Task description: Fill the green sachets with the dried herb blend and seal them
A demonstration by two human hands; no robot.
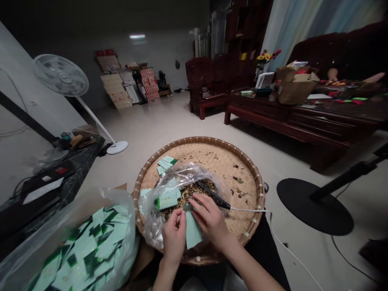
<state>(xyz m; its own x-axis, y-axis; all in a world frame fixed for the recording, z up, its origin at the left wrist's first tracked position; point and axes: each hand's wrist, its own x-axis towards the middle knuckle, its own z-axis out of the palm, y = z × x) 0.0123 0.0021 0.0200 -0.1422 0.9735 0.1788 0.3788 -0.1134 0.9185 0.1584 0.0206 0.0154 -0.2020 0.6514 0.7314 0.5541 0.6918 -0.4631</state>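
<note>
Item: a pale green paper sachet, hanging upright at lower centre of the frame, is held between both hands above a clear plastic bag of dried herb mix. The bag lies on a round woven bamboo tray.

The left hand is closed in a narrow pinch at the sachet's upper end. The right hand is spread over that end, with a black-handled electric tool, possibly a soldering iron, lying against its fingers. Whether the tool is gripped cannot be told. A white cord runs from it to the right.

Further sachets are stacked at the tray's far side, and one lies on the bag. A large plastic bag of sachets is placed at lower left. A white pedestal fan stands at upper left, and a carved dark wood table at upper right.
</note>
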